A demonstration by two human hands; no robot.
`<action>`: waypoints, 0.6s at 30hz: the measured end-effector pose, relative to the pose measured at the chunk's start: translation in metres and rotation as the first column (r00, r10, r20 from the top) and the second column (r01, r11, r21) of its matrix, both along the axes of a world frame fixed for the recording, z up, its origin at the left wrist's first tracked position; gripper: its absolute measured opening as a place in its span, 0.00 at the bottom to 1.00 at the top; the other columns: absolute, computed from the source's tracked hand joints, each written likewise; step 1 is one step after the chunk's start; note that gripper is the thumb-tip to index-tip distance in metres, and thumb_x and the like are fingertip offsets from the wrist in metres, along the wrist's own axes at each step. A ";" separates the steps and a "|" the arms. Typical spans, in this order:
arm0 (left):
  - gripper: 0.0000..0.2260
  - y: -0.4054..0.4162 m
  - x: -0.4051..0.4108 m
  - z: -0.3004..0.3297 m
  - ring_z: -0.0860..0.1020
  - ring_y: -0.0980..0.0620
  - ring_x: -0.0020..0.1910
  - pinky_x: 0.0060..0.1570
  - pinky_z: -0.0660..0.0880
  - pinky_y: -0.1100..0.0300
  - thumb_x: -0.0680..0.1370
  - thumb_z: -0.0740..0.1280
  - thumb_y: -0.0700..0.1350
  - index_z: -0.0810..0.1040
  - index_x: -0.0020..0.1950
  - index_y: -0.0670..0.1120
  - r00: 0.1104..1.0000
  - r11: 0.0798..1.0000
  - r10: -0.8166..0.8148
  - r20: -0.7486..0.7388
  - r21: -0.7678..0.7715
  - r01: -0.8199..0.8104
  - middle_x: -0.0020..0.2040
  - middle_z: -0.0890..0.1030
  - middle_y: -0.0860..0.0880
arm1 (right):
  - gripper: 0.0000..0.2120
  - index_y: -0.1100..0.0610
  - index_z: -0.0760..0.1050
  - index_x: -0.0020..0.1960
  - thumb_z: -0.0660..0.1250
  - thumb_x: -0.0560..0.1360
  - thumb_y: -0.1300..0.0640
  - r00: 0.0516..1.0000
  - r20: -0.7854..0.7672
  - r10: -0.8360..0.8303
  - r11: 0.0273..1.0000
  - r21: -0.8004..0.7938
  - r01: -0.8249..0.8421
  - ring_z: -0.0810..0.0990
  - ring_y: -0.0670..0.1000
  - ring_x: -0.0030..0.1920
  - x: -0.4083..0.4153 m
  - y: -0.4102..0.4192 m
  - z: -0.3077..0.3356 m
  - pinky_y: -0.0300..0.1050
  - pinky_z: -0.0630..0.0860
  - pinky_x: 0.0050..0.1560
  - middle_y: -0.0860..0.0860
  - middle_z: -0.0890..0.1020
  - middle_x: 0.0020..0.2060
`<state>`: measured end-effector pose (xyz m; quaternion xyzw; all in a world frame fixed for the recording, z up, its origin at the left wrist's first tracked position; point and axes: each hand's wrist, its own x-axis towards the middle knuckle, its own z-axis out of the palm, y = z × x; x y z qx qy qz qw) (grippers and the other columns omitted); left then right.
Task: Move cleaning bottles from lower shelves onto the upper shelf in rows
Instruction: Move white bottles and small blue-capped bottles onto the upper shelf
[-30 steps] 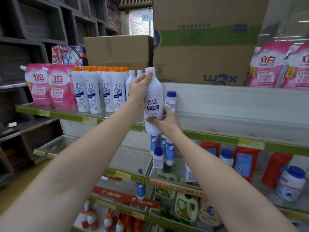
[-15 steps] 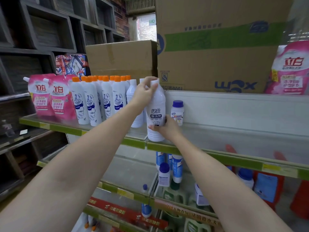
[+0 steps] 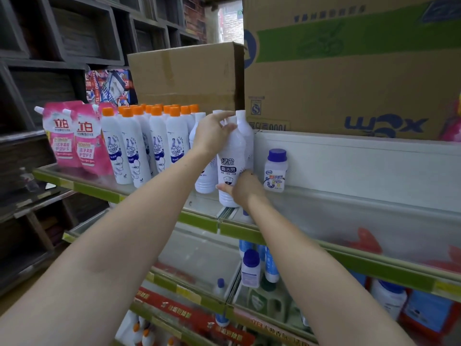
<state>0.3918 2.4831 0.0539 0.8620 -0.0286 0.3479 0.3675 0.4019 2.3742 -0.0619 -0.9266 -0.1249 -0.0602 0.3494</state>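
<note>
Item: white cleaning bottle [image 3: 230,166], green-and-blue label facing out, standing upright on the upper shelf [image 3: 199,221] near its front edge, just in front of a second white bottle [image 3: 247,136] that is standing against the shelf's back wall.

Hands: left hand [image 3: 212,133] is gripping the bottle's neck and shoulder, fingers curled round it just below the cap. Right hand [image 3: 243,188] is holding the bottle low on its body, thumb lying across the front, fingers wrapping behind.

Neighbours on the upper shelf: another white bottle [image 3: 205,176] is standing just left of the held one, partly hidden by the left wrist. A block of orange-capped white bottles [image 3: 139,146] is standing in rows further left. Pink refill pouches [image 3: 72,138] are leaning at the shelf's left end. A small blue-capped bottle [image 3: 275,169] is standing against the back wall, just right of the right hand.

Above: cardboard boxes [image 3: 336,78] are sitting on top of the shelving.

Below: blue-capped bottles [image 3: 250,268] are standing on a lower shelf [image 3: 189,295].
</note>
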 end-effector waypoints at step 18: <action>0.17 0.033 0.044 -0.014 0.76 0.54 0.47 0.44 0.68 0.61 0.80 0.68 0.53 0.78 0.69 0.54 0.991 0.997 0.027 0.128 0.064 -0.035 0.55 0.81 0.47 | 0.34 0.65 0.71 0.62 0.70 0.75 0.37 0.997 -0.020 -0.079 0.996 0.027 0.080 0.78 0.59 0.59 0.030 0.034 -0.005 0.47 0.73 0.50 0.60 0.79 0.59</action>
